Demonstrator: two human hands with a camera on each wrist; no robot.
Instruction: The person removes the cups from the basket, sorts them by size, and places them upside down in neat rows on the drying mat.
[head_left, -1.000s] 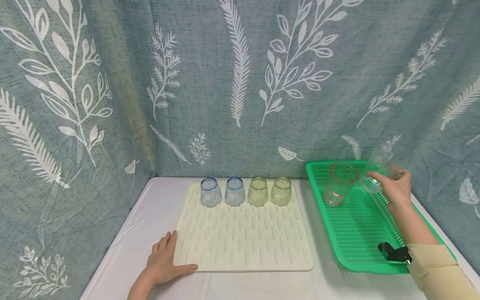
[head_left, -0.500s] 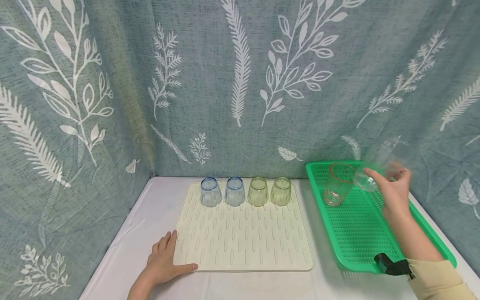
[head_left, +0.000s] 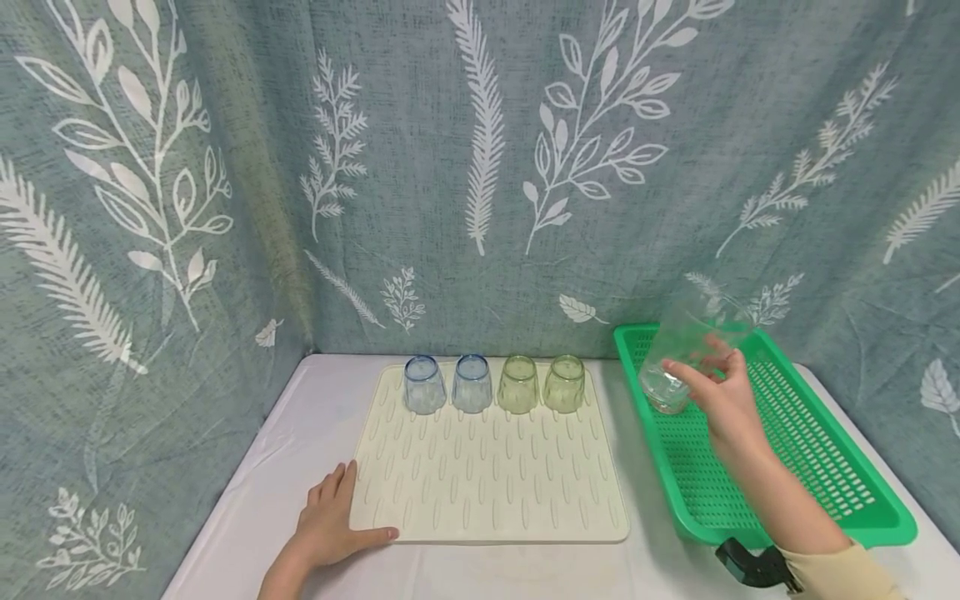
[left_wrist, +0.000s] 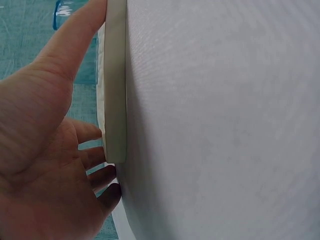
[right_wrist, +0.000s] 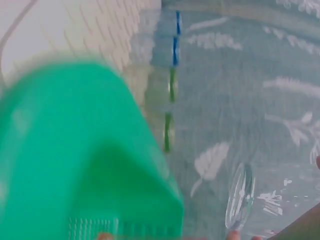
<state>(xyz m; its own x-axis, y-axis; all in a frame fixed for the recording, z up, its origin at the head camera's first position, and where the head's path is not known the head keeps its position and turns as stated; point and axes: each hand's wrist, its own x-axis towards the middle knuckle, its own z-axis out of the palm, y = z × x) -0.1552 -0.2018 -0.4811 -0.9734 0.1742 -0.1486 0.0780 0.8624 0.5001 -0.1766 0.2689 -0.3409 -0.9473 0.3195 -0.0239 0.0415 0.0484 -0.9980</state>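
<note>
My right hand [head_left: 731, 400] holds a tall clear drinking glass [head_left: 686, 337] above the left part of the green basket [head_left: 678, 500]. The glass tilts, with its base toward the lower left. Behind it, a pink-tinted glass [head_left: 667, 407] in the basket is mostly hidden; its base shows faintly. In the right wrist view, the clear glass [right_wrist: 272, 200] appears at the lower right. My left hand [head_left: 326, 521] rests at the near left corner of the cream drying mat [head_left: 487, 483], thumb on the front edge and fingers along the left side. It holds nothing.
Along the mat's far edge, two blue glasses [head_left: 424, 387] [head_left: 472, 386] and two green glasses [head_left: 517, 386] [head_left: 564, 386] stand upside down in a row. A patterned curtain [head_left: 450, 167] hangs close behind the white table [head_left: 300, 442].
My right hand has carried the clear glass left, from beside the pink glass to in front of it. The left hand stays put.
</note>
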